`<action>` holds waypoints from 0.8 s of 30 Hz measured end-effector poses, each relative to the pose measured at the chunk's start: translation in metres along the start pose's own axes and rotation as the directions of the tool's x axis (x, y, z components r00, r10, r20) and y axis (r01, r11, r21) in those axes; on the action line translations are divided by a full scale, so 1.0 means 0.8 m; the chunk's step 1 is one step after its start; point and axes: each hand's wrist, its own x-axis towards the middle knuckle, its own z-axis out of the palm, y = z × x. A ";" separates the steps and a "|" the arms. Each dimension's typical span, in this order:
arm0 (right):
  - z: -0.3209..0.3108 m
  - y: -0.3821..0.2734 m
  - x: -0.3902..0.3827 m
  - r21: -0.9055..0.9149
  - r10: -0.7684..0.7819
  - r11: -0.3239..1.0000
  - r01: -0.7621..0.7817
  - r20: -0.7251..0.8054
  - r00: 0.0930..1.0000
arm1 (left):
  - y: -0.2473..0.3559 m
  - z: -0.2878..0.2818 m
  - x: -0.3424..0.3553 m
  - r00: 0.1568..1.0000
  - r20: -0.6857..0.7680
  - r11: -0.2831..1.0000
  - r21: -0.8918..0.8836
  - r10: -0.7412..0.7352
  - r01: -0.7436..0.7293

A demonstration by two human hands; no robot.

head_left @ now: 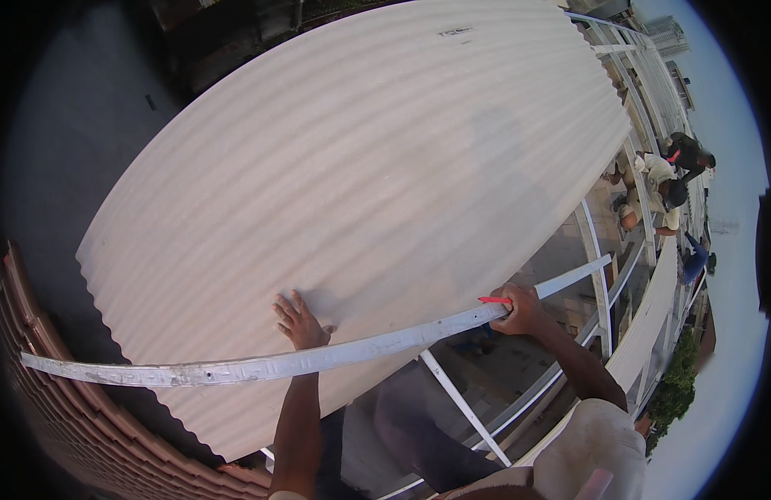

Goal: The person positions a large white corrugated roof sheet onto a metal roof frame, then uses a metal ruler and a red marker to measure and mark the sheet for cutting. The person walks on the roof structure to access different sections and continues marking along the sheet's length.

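Observation:
A large white corrugated roofing sheet [377,158] fills most of the view, lying tilted over a white metal frame. My left hand [300,321] presses flat on the sheet near its lower edge, fingers spread. A long pale metal strip [260,365] runs across the sheet's lower part, from the far left to the right. My right hand [519,308] grips this strip at the sheet's right edge and also holds a small red marker [494,300] against it.
Reddish clay roof tiles [60,400] curve along the lower left. White frame rails [606,300] run under and right of the sheet, with ground far below. Other people [665,179] crouch on the frame at the far right. Green foliage [677,387] shows lower right.

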 end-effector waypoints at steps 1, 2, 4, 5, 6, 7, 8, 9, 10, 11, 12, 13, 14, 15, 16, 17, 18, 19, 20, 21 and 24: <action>-0.002 0.009 -0.007 0.044 0.027 0.999 -0.026 -0.033 0.999 | 0.003 0.003 0.003 1.000 0.003 1.000 0.025 -0.016 0.016; -0.003 0.018 -0.010 0.059 0.083 0.995 -0.080 -0.041 0.996 | 0.003 0.016 0.009 0.989 -0.142 0.996 0.074 0.052 -0.041; -0.013 0.035 -0.007 0.082 0.208 0.976 -0.204 -0.045 0.977 | -0.021 0.057 0.031 0.896 -0.390 0.972 0.181 0.212 -0.151; -0.015 0.033 0.003 0.109 0.191 0.978 -0.177 -0.134 0.972 | -0.037 0.063 0.050 0.979 -0.173 0.991 -0.051 0.112 -0.122; -0.012 0.033 0.014 0.129 0.199 0.976 -0.173 -0.221 0.955 | -0.026 0.058 0.045 0.991 -0.126 0.999 -0.005 0.044 -0.045; 0.000 0.048 0.018 0.128 0.227 0.971 -0.200 -0.257 0.939 | -0.005 0.042 0.038 0.996 -0.087 0.998 0.052 -0.022 0.027; 0.012 0.071 0.025 0.114 0.244 0.969 -0.220 -0.298 0.923 | 0.022 0.031 0.036 0.994 -0.064 0.990 0.103 -0.088 0.094; 0.022 0.092 0.040 0.134 0.275 0.961 -0.244 -0.333 0.902 | 0.033 0.029 0.033 0.995 -0.045 0.989 0.113 -0.093 0.098; 0.032 0.106 0.057 0.149 0.295 0.955 -0.257 -0.372 0.880 | 0.031 0.027 0.032 0.994 -0.034 0.988 0.116 -0.100 0.103; 0.042 0.117 0.073 0.119 0.327 0.945 -0.306 -0.394 0.859 | 0.036 0.027 0.031 0.993 -0.020 0.985 0.131 -0.112 0.114; 0.053 0.129 0.089 0.095 0.352 0.934 -0.345 -0.414 0.840 | 0.043 0.026 0.029 0.993 -0.003 0.982 0.150 -0.117 0.116; 0.062 0.143 0.102 0.109 0.417 0.906 -0.410 -0.406 0.813 | 0.049 0.023 0.027 0.992 0.009 0.978 0.170 -0.125 0.122; 0.072 0.158 0.114 0.127 0.477 0.875 -0.468 -0.395 0.785 | 0.049 0.020 0.028 0.990 0.015 0.972 0.192 -0.139 0.134; 0.077 0.178 0.125 0.122 0.516 0.850 -0.513 -0.397 0.759 | 0.047 0.022 0.032 0.992 0.011 0.970 0.210 -0.129 0.124; 0.083 0.195 0.133 0.117 0.555 0.821 -0.559 -0.393 0.733 | 0.042 0.026 0.037 0.992 0.010 0.966 0.232 -0.122 0.117; 0.085 0.210 0.139 0.116 0.600 0.786 -0.607 -0.381 0.704 | 0.034 0.026 0.037 0.993 0.010 0.961 0.252 -0.118 0.112; 0.081 0.228 0.142 0.105 0.638 0.750 -0.653 -0.376 0.672 | 0.032 0.027 0.035 0.994 0.021 0.957 0.272 -0.110 0.100; 0.078 0.245 0.144 0.102 0.649 0.739 -0.666 -0.377 0.661 | 0.033 0.027 0.037 0.994 0.026 0.954 0.285 -0.102 0.091; 0.075 0.263 0.145 0.098 0.659 0.727 -0.680 -0.378 0.650 | 0.035 0.026 0.040 0.995 0.032 0.951 0.298 -0.095 0.081; 0.076 0.280 0.141 0.093 0.669 0.714 -0.694 -0.380 0.639 | 0.040 0.023 0.039 0.993 0.051 0.957 0.276 -0.111 0.093; 0.077 0.327 0.144 0.102 0.617 0.746 -0.658 -0.478 0.625 | 0.050 0.019 0.037 0.987 0.079 0.966 0.230 -0.141 0.119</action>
